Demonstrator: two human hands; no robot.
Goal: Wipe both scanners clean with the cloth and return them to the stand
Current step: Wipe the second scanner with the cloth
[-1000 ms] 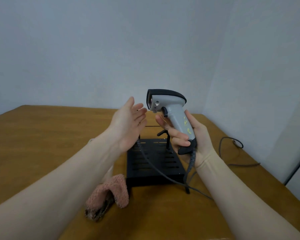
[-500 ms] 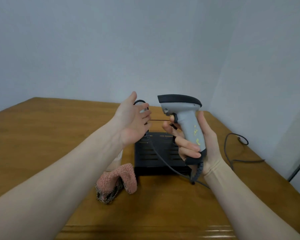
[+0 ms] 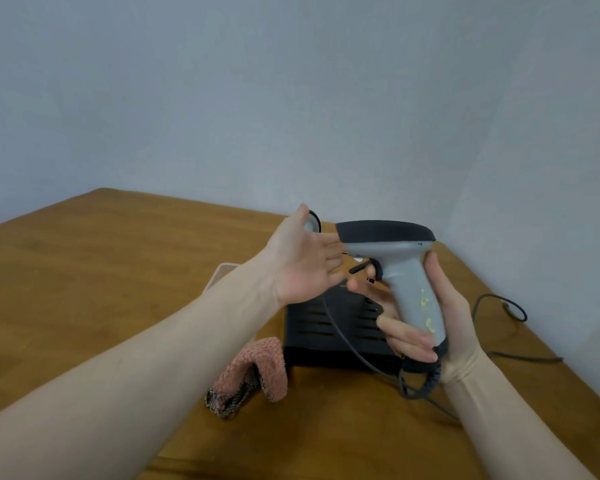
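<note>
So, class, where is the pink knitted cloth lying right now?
In the head view, the pink knitted cloth lies folded on the wooden table, just off the near-left corner of the black slotted stand, below the open left hand.

Your left hand (image 3: pixel 303 263) raised, palm up, fingers straight; your right hand (image 3: pixel 426 320) curled round grey scanner (image 3: pixel 400 271) handle, forearms extended

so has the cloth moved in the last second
No. The cloth lies by the front left corner of the stand on the table, as before.
</note>
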